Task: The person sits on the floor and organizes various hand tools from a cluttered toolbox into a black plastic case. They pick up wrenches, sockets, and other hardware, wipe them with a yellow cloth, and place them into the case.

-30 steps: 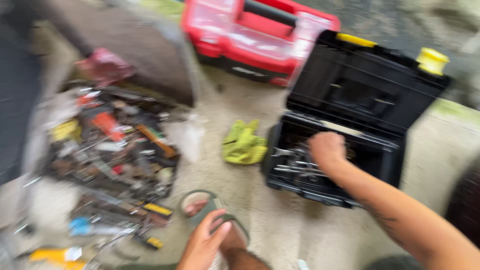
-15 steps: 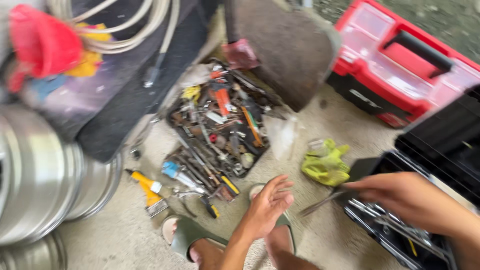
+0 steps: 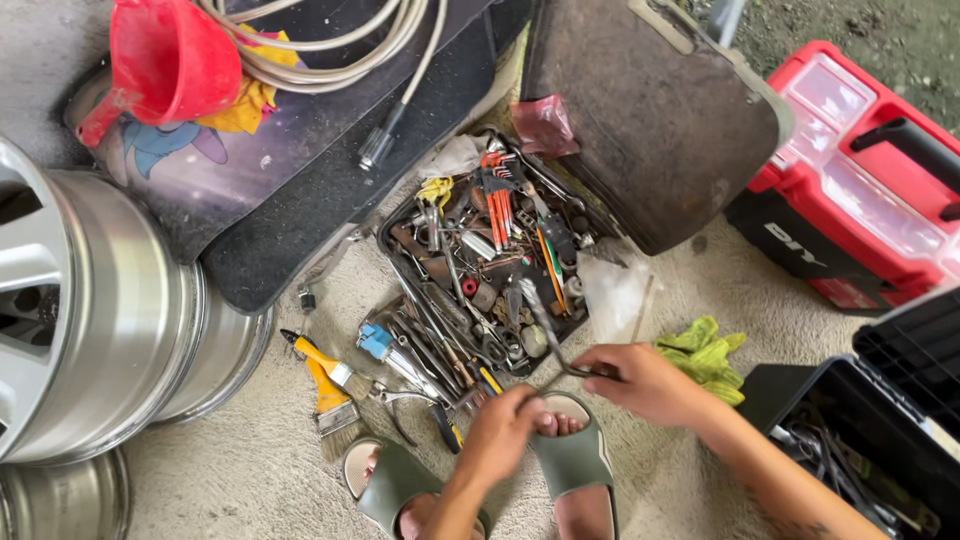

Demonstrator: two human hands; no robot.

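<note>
Slim grey metal wrench, held over the near edge of a black shallow tray of mixed hand tools: the right hand pinches its lower end between thumb and fingers, the shaft rising up-left over the tray's contents. The left hand, just beside the right, has its fingers curled near the same end; whether it grips the wrench cannot be told. Below the tray, two feet in grey-green slide sandals on pale concrete floor. Left of the tray, a yellow-handled paintbrush and stacked silver alloy wheel rims. Right of the tray, crumpled yellow-green gloves, an open black plastic toolbox and a red plastic toolbox. Above the tray, a red plastic funnel and coiled pale cable on a dark mat.
</note>
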